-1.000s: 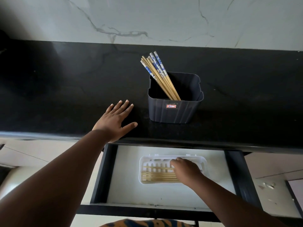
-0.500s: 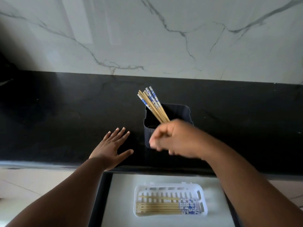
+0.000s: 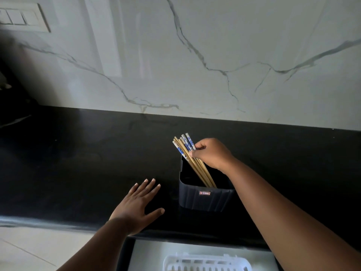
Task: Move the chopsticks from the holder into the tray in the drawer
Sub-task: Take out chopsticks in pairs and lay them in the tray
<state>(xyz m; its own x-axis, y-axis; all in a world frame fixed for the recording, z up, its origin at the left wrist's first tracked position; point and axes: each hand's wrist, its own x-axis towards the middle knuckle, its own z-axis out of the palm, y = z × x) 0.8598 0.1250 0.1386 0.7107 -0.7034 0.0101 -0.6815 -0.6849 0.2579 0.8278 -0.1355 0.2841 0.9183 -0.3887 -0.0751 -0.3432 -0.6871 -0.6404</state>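
A dark ribbed holder (image 3: 205,198) stands on the black countertop (image 3: 78,163). Several wooden chopsticks (image 3: 193,163) with blue-and-white tops lean to the left out of it. My right hand (image 3: 212,152) is above the holder, its fingertips pinched on the upper part of the chopsticks. My left hand (image 3: 136,208) lies flat on the counter, fingers spread, left of the holder. Below the counter edge the drawer (image 3: 148,253) stands pulled out, with the top rim of the white slotted tray (image 3: 205,264) showing at the bottom of the frame.
A white marble wall (image 3: 195,55) rises behind the counter, with a switch plate (image 3: 23,17) at top left. A dark shape sits at the counter's far left (image 3: 11,106). Pale floor tiles (image 3: 39,249) show below left.
My right hand has risen from the tray in the drawer to the holder and closed its fingers on the chopsticks. The view has tilted up, so the tray's contents are out of frame.
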